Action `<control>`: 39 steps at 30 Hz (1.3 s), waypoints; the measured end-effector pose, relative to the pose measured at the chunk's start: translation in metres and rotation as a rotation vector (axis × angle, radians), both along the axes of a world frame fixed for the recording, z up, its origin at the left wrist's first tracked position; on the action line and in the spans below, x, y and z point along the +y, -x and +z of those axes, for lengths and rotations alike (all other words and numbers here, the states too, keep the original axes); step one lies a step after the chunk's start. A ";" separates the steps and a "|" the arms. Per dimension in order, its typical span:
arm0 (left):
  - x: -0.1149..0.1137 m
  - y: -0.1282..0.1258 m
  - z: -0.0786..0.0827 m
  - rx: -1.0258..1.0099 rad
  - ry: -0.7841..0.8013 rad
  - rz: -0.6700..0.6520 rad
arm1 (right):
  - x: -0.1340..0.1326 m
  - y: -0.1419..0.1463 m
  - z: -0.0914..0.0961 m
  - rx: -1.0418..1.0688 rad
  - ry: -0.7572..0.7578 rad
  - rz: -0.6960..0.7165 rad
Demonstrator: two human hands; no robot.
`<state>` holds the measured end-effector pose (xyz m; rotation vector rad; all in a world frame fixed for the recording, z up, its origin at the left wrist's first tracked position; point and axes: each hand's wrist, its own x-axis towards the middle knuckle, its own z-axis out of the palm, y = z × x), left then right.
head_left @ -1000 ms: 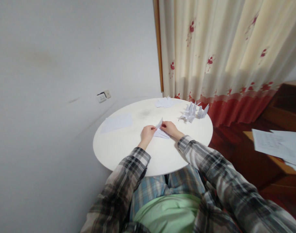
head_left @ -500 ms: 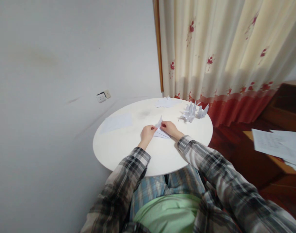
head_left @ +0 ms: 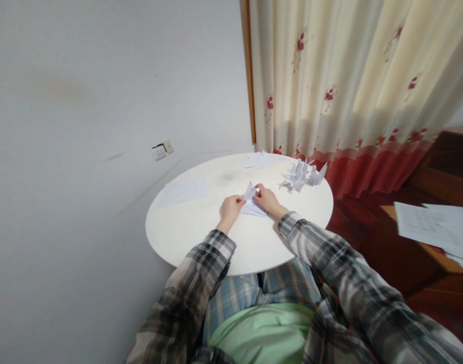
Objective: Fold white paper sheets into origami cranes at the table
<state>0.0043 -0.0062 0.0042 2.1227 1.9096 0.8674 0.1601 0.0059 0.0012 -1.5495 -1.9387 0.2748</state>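
Between my hands, over the middle of a white round table (head_left: pixel 189 227), is a partly folded piece of white paper (head_left: pixel 250 192) with a pointed tip standing up. My left hand (head_left: pixel 232 208) pinches its left edge between thumb and fingers. From the right, my right hand (head_left: pixel 266 197) grips the paper's other side with thumb and forefinger. Just below the fingers lie flat folded white papers (head_left: pixel 253 209), partly covered by my right hand. Folded paper cranes (head_left: pixel 296 177) stand clustered toward the table's far right.
A flat white sheet (head_left: pixel 183 190) lies at the table's left. More small papers (head_left: pixel 257 160) rest at the far edge. A wall with a socket (head_left: pixel 159 152) borders the left, a curtain (head_left: pixel 326 91) the back. Printed sheets (head_left: pixel 428 222) lie on wooden furniture at right.
My right fingers have shifted slightly up and right along the paper, and more of its pointed flap shows. My left hand stays in place.
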 end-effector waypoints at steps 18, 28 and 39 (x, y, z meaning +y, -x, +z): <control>0.003 -0.001 -0.002 0.063 -0.069 -0.093 | 0.001 -0.001 0.000 -0.063 -0.023 0.053; 0.004 0.000 -0.004 0.011 -0.065 -0.098 | 0.000 -0.002 0.001 -0.132 -0.117 0.096; 0.008 0.000 -0.007 -0.027 -0.091 -0.127 | 0.006 -0.001 -0.005 -0.109 -0.098 0.116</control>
